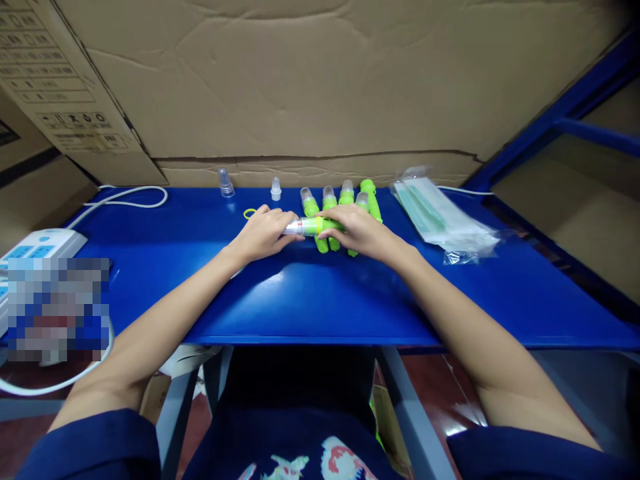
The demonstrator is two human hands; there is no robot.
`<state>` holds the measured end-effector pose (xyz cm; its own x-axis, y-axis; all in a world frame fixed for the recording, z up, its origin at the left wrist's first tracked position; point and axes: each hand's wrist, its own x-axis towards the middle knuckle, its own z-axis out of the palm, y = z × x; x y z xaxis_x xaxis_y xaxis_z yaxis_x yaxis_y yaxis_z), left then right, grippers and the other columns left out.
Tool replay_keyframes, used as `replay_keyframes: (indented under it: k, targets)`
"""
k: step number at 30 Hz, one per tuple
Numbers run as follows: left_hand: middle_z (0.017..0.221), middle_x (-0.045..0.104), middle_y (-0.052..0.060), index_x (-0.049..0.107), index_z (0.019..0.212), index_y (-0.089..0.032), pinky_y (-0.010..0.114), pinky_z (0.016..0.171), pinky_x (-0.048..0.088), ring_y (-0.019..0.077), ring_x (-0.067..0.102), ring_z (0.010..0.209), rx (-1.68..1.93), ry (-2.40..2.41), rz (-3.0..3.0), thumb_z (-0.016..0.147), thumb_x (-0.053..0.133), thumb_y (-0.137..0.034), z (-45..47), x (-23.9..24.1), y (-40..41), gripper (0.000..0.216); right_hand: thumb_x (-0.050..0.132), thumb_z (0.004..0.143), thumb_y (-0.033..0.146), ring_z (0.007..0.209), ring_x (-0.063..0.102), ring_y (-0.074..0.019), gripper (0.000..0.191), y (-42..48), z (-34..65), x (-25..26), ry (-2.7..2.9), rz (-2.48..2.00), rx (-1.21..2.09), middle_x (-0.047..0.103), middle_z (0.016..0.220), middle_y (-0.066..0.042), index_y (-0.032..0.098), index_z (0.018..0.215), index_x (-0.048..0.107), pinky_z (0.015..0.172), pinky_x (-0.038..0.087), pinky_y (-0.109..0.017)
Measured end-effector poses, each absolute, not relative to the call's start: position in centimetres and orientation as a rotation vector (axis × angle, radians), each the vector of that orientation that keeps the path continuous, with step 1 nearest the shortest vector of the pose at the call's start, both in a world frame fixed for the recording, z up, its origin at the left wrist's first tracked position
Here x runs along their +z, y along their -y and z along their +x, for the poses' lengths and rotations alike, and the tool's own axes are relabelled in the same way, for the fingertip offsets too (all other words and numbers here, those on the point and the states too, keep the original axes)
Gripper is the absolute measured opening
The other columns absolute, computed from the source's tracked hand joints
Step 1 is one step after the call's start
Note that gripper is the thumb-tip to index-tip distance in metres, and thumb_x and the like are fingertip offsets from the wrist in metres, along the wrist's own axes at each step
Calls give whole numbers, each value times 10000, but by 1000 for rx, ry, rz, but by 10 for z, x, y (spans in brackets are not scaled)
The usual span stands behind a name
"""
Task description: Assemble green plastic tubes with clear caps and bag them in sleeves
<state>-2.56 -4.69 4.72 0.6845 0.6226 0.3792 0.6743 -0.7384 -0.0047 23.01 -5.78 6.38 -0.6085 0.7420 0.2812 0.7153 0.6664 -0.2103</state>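
Note:
Between my two hands, level above the table, is a green tube with a clear front end. My left hand closes around the clear end, and my right hand grips the green end. A yellow band shows near the tube's middle. Several similar green tubes with translucent caps lie behind and under my right hand, which partly hides them. Beside my left hand's fingers is a yellow ring. Behind it stand a clear cap and a smaller clear plastic piece with a white base.
Right of the tubes, a clear plastic bag holds flat white and green items on the blue table. A white power strip with a cable sits at the left. Cardboard walls the back; a blue frame rises at right.

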Motion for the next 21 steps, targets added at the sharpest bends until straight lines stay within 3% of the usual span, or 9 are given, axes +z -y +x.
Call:
replay_keyframes:
  k: [3, 7, 10, 13, 16, 18, 21]
  targets:
    - [870, 727, 94, 687, 1029, -144, 326, 711, 389, 225, 648, 775, -583, 1267, -3003, 1006, 583, -540, -27, 54, 49, 410, 614, 1031, 274, 1160, 707, -374, 334, 58, 230, 60, 2569, -1080, 3, 773, 1215, -192, 141, 1322, 709, 982, 485, -498]
    - [644, 516, -6, 649, 849, -162, 291, 604, 317, 132, 423, 583, -802, 1510, -3557, 957, 475, -741, -28, 59, 51, 615, 542, 1063, 259, 1119, 687, -324, 297, 66, 228, 64, 2556, -992, -193, 784, 1149, -150, 181, 1290, 716, 976, 430, -453]
    - [631, 459, -31, 644, 863, -158, 279, 595, 294, 115, 365, 588, -972, 1558, -3695, 905, 543, -781, -29, 57, 50, 632, 557, 1062, 321, 1153, 663, -314, 309, 74, 226, 71, 2531, -1017, -300, 772, 1191, -122, 230, 1327, 687, 1028, 382, -455]
    - [652, 466, -29, 646, 891, -155, 272, 595, 290, 116, 374, 606, -1034, 1577, -3660, 896, 569, -780, -31, 55, 48, 630, 581, 1049, 454, 1292, 608, -366, 503, 77, 229, 78, 2393, -1178, -341, 691, 1398, -181, 182, 1472, 590, 1106, 340, -513]
    - [690, 488, -21, 641, 921, -152, 274, 602, 308, 123, 409, 623, -1037, 1589, -3580, 893, 563, -767, -34, 55, 46, 620, 472, 1081, 536, 1398, 537, -414, 558, 74, 237, 88, 2116, -1527, -304, 616, 1496, -225, 144, 1460, 590, 1137, 345, -566]
    - [716, 509, -13, 621, 922, -161, 275, 608, 320, 128, 431, 633, -1019, 1596, -3499, 901, 553, -742, -37, 56, 44, 585, 391, 1099, 577, 1311, 608, -399, 559, 70, 245, 95, 1969, -1764, -122, 704, 1336, -223, 144, 1310, 674, 1087, 428, -533]
    - [721, 510, -12, 568, 861, -184, 278, 614, 326, 130, 437, 636, -943, 1566, -3383, 917, 535, -712, -40, 59, 43, 531, 348, 1101, 623, 979, 724, -296, 590, 64, 254, 102, 1912, -1885, 387, 759, 898, -142, 181, 994, 724, 911, 553, -409]
